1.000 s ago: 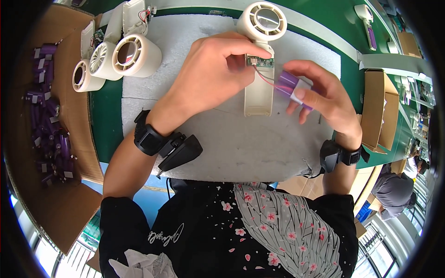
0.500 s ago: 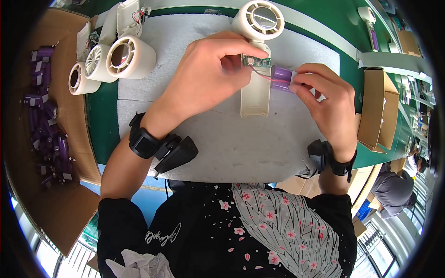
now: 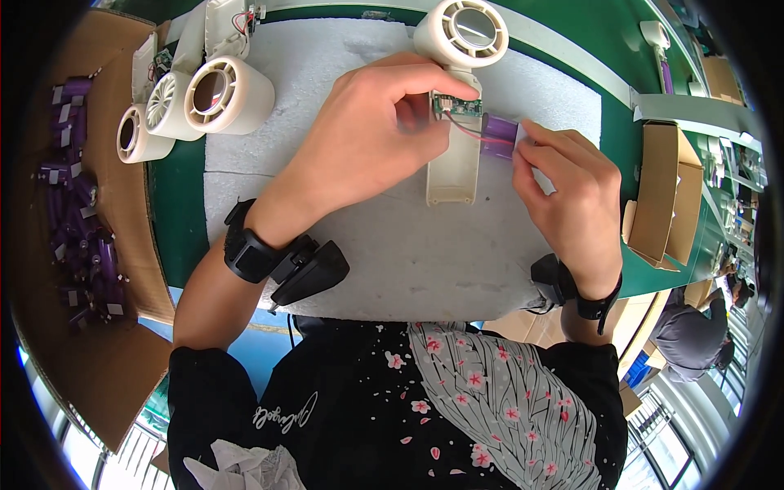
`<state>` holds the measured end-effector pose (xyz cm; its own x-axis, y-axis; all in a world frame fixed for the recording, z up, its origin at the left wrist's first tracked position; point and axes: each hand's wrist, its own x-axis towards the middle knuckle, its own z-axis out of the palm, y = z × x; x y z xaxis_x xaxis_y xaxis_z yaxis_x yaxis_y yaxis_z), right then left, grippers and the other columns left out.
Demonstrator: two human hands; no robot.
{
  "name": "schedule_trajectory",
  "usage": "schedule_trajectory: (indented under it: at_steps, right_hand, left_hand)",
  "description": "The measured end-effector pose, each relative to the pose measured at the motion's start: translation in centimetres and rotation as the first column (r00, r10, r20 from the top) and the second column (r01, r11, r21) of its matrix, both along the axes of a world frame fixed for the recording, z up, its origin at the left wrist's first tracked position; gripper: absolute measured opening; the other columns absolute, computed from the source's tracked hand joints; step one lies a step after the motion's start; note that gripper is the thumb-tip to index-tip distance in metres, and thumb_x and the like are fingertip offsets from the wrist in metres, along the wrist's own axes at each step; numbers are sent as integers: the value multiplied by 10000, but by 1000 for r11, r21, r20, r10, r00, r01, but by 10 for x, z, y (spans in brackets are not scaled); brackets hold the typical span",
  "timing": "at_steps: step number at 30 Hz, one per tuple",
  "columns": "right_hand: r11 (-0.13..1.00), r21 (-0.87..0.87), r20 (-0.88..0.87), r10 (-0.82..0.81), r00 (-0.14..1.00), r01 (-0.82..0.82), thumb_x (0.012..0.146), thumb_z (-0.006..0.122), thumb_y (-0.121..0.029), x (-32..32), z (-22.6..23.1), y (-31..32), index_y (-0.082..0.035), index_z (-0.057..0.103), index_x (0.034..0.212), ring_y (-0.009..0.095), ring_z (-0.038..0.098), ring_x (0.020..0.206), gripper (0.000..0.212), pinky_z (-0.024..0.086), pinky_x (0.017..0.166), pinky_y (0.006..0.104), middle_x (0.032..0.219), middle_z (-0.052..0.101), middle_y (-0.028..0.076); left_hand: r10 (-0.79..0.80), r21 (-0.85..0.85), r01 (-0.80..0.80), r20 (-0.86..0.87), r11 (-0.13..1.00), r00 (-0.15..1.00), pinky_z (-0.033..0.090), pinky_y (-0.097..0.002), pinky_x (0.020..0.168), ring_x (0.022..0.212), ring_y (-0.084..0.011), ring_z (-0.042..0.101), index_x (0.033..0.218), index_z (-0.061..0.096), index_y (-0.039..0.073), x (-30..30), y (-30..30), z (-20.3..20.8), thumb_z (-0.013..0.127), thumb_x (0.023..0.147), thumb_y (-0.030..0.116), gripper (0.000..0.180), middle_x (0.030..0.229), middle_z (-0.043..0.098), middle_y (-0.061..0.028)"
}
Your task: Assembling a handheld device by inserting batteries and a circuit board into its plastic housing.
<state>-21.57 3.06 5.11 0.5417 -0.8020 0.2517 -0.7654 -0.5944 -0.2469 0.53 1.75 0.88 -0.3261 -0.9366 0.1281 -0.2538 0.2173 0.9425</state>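
A cream handheld fan housing lies on the white foam pad, its round fan head at the far end. My left hand grips the housing's neck, thumb and fingers around a green circuit board. To the right of the handle is a purple battery cell, joined to the board by red and dark wires. My right hand pinches the cell's right end with thumb and fingertips, where a pale tab shows. The handle's open cavity faces up.
Several cream fan units stand at the far left. Beside them a cardboard box holds many purple cells. An open small carton sits at the right. Another fan part lies far right; a person is beyond.
The fan housing and both hands have shifted very slightly. My right-hand fingers have moved a little on the cell's end, now bunched closer together.
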Motion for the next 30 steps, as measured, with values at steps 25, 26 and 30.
schedule_trajectory:
  at_steps: [25,26,30]
  right_hand:
    - [999,1,-13,-41,999,41,696,718,47,5,1,1,32,671,805,282,680,784,120,549,689,339,953,712,152]
    - [998,-18,-31,-55,998,55,686,715,50,7,2,2,30,662,787,284,679,781,116,549,685,342,948,712,152]
    - [996,-20,-5,-91,996,91,665,700,49,10,1,1,17,637,749,287,680,783,110,550,680,343,932,713,145]
  left_hand:
    - [54,14,-53,-13,998,998,468,-230,702,782,-91,572,1058,692,62,-4,0,-5,626,780,-37,302,1051,654,-30]
    - [52,25,-52,-15,998,999,467,-229,698,780,-90,572,1058,692,62,-4,-1,-4,624,781,-40,303,1048,654,-30]
    - [54,45,-53,-33,998,998,467,-226,684,770,-88,570,1053,691,62,-3,-1,-1,620,779,-48,304,1037,652,-30]
